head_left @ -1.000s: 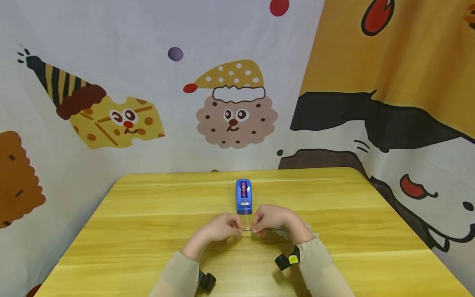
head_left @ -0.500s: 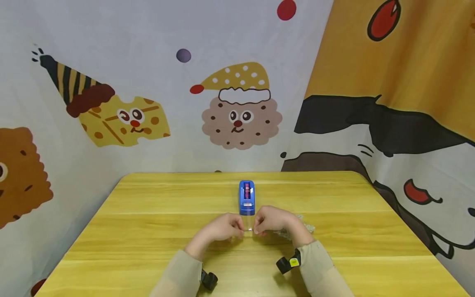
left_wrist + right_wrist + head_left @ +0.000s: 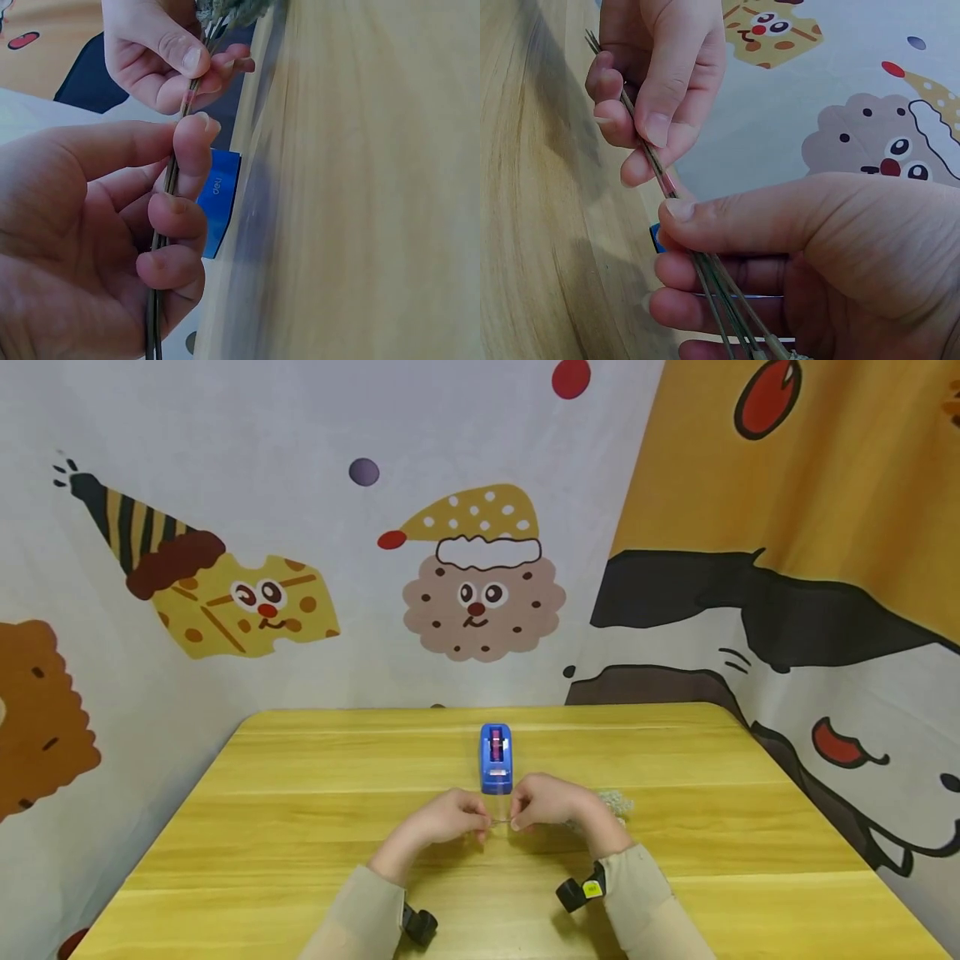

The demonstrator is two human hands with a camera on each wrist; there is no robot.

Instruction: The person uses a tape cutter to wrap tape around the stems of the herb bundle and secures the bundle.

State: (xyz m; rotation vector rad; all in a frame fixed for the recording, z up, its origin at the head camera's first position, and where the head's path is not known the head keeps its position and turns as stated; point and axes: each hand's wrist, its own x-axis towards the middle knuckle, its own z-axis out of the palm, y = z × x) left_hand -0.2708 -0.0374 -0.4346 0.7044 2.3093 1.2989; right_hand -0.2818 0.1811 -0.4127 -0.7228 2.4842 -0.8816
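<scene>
Both hands hold one bundle of thin dried flower stems (image 3: 501, 822) crosswise above the table. My left hand (image 3: 450, 817) curls its fingers round the bare ends of the stems (image 3: 155, 315). Close beside it, my right hand (image 3: 551, 799) pinches the stems between thumb and fingers, just below the pale green flower heads (image 3: 615, 803). Between the fingertips, a shiny, reddish patch shows on the stems (image 3: 666, 180). A faint clear strip of tape (image 3: 501, 803) spans from the blue tape dispenser (image 3: 496, 781) to the bundle. The dispenser's side (image 3: 219, 191) appears behind the left fingers.
The wood-grain table (image 3: 300, 777) spreads around the hands. Behind it hangs a curtain (image 3: 285, 443) printed with cartoon food. Black wrist cameras sit at both sleeves, the right one (image 3: 573, 895) bearing a yellow label.
The hands stay near the dispenser, still holding the stems. The flower heads by the right wrist have turned and now show farther back. The head view shifts slightly.
</scene>
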